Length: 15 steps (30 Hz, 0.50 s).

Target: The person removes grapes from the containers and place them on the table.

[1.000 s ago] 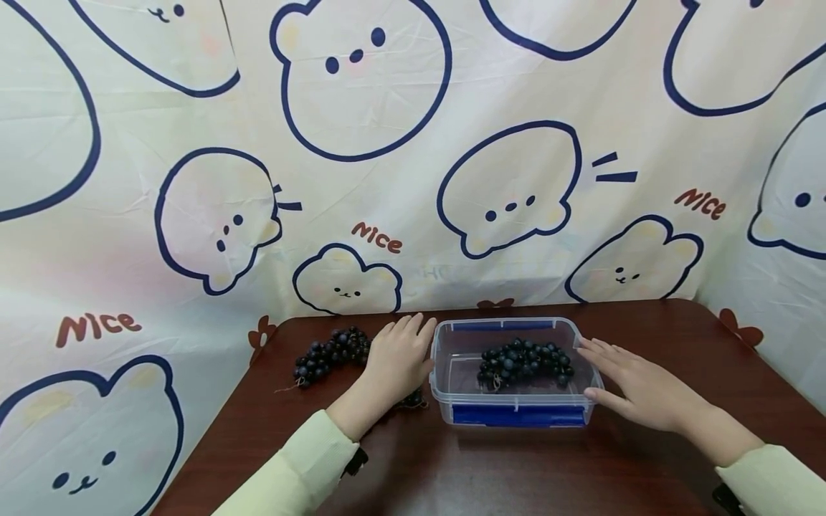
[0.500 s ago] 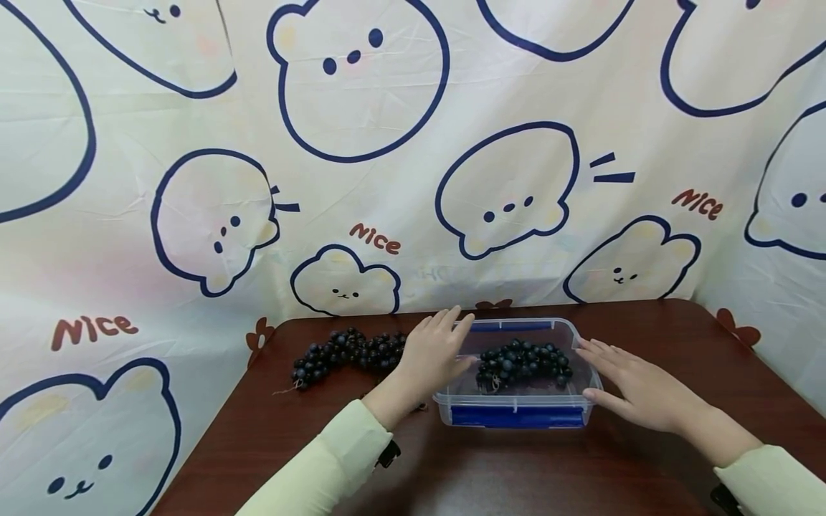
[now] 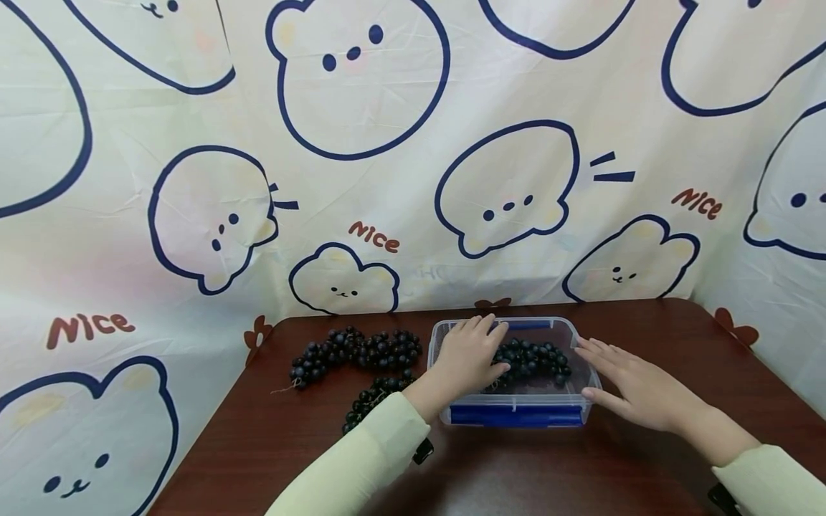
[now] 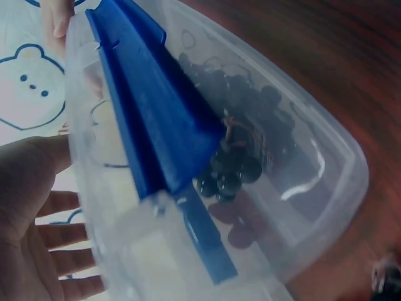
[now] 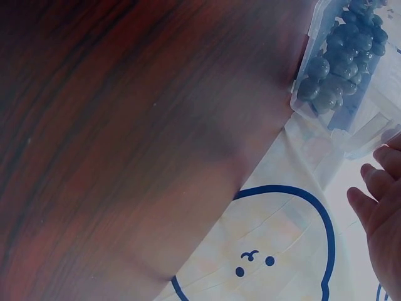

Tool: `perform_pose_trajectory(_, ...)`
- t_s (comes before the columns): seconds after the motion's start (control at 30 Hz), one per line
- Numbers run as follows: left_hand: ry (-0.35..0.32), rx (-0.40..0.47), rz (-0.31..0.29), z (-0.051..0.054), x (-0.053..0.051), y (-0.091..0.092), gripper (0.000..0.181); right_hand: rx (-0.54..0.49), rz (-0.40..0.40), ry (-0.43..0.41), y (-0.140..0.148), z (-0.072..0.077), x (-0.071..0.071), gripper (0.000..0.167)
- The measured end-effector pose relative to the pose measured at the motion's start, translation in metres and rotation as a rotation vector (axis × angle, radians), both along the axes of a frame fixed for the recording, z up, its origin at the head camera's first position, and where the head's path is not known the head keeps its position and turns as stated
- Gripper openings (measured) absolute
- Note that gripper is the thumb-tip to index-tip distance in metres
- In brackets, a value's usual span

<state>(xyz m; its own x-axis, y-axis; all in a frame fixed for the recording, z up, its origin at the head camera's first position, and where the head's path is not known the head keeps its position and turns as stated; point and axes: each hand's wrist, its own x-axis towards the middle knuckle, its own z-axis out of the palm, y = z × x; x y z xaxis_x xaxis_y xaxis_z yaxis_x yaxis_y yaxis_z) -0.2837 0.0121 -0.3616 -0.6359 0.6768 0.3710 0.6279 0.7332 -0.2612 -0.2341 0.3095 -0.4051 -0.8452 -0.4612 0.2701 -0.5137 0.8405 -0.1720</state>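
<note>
A clear plastic container (image 3: 516, 399) with blue latches stands on the table, and a bunch of dark grapes (image 3: 540, 360) lies inside it. My left hand (image 3: 466, 362) is over the container's left part, fingers extended, hiding part of that bunch. In the left wrist view, the same hand (image 4: 28, 213) appears beyond the container wall with nothing in its palm. My right hand (image 3: 642, 387) lies along the container's right side, fingers straight, near or touching the wall. The right wrist view shows its fingers (image 5: 379, 182) close to the container's edge.
Left of the container, more dark grape bunches (image 3: 329, 352) lie on the brown wooden table (image 3: 503, 473). One bunch (image 3: 374, 398) is partly hidden by the left forearm. A patterned cloth (image 3: 413, 179) hangs behind the table.
My left hand has moved rightward from beside the container to above its left part, uncovering grapes on the table. The right hand has stayed at the container's right side.
</note>
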Motion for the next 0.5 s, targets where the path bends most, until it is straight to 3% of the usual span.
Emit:
perform_pose_trajectory(0.1,-0.010,-0.023,0.006,-0.004,-0.002,0.010,0.067,-0.003,-0.003,-0.003,0.000,0.000,0.000,0.069)
perform_pose_trajectory(0.5,-0.152,-0.109,0.079,-0.014,-0.010,0.035,0.069,-0.004,0.002,0.010,0.000,0.000,0.000,0.068)
